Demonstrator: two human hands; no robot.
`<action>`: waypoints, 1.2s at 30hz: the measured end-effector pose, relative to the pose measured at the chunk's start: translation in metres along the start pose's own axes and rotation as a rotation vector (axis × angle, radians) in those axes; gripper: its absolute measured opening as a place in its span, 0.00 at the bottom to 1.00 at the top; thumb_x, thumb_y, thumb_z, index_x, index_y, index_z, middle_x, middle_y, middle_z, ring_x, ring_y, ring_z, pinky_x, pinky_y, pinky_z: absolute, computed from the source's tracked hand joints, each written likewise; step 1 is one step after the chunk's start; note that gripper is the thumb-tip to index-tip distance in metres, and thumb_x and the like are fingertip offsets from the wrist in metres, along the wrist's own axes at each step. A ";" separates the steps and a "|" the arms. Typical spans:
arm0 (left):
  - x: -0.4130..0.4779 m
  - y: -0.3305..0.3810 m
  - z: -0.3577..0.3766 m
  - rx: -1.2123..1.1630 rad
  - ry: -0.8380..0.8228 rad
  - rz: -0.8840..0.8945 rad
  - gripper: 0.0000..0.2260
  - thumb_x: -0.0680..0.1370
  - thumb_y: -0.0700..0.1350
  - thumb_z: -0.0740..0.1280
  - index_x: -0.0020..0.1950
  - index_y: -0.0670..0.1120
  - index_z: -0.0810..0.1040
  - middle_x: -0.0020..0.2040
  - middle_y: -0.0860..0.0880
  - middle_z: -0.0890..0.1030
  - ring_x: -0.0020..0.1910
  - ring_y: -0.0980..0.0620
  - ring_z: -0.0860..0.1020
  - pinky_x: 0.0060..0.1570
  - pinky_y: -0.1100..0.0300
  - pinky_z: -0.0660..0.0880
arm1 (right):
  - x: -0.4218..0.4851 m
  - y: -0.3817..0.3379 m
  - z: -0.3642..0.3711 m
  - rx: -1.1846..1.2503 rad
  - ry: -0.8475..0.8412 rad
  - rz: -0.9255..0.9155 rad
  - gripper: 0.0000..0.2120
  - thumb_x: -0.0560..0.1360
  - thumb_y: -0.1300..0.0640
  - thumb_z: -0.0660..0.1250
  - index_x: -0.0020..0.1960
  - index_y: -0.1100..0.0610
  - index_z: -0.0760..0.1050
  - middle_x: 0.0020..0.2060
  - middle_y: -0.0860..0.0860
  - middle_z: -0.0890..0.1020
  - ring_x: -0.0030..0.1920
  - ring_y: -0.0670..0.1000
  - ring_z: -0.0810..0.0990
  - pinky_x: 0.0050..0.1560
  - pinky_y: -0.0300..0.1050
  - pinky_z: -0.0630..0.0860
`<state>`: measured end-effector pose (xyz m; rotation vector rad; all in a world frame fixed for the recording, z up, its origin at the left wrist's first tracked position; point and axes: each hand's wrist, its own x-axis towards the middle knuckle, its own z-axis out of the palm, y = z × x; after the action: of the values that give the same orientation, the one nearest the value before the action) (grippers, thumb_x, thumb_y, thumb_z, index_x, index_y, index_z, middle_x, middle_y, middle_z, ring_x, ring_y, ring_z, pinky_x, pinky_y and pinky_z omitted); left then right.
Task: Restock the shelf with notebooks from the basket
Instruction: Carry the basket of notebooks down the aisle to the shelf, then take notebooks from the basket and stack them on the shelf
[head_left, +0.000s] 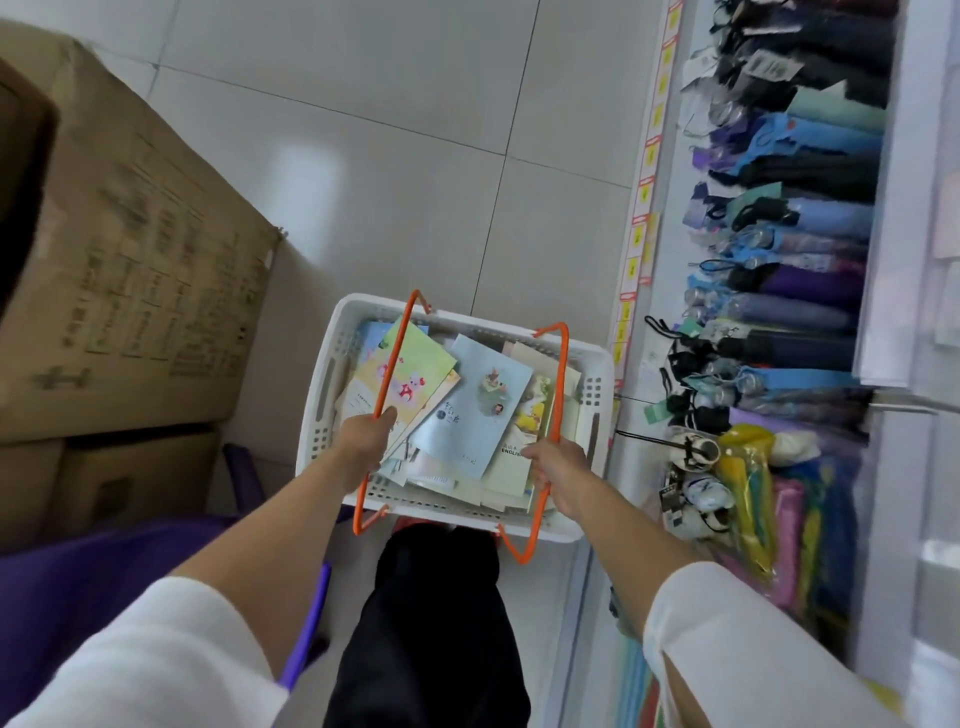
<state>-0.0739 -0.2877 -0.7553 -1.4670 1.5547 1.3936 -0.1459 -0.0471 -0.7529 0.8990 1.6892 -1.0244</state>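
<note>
A white plastic basket (332, 374) with two orange wire handles hangs in front of my legs, above the tiled floor. Several notebooks lie loosely piled in it, among them a pale blue one (475, 410) and a green and yellow one (415, 369). My left hand (366, 436) grips the left orange handle (395, 353). My right hand (558, 470) grips the right orange handle (560, 384). The shelf (641, 218) runs along the right side, its lower level filled with folded umbrellas.
Large cardboard boxes (135, 249) are stacked on the left. A purple basket (104, 566) sits at lower left. Folded umbrellas (800, 244) and packaged goods (748, 483) fill the shelf on the right. Grey floor tiles (389, 156) stretch ahead between boxes and shelf.
</note>
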 end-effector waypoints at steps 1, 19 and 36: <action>0.002 0.000 -0.001 -0.004 -0.005 0.004 0.14 0.80 0.52 0.61 0.38 0.46 0.69 0.27 0.50 0.63 0.25 0.53 0.60 0.26 0.62 0.62 | 0.001 0.000 0.001 0.000 0.001 0.003 0.08 0.74 0.66 0.65 0.44 0.58 0.68 0.26 0.51 0.63 0.25 0.49 0.60 0.26 0.42 0.59; 0.000 0.019 -0.014 0.350 -0.001 0.095 0.16 0.83 0.47 0.54 0.62 0.37 0.73 0.54 0.37 0.78 0.35 0.51 0.72 0.33 0.58 0.70 | -0.010 -0.009 -0.004 0.148 -0.050 0.092 0.16 0.78 0.59 0.63 0.64 0.61 0.70 0.32 0.51 0.66 0.28 0.50 0.61 0.31 0.43 0.62; -0.037 0.031 -0.038 0.501 0.521 0.280 0.14 0.76 0.39 0.61 0.62 0.41 0.70 0.58 0.42 0.75 0.55 0.41 0.75 0.51 0.46 0.76 | -0.020 -0.028 -0.016 -0.193 0.574 -0.012 0.26 0.75 0.57 0.63 0.71 0.61 0.63 0.69 0.59 0.67 0.67 0.61 0.69 0.68 0.57 0.66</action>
<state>-0.0857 -0.3154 -0.7020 -1.3860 2.3014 0.6797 -0.1701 -0.0458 -0.7238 1.1225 2.2241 -0.6217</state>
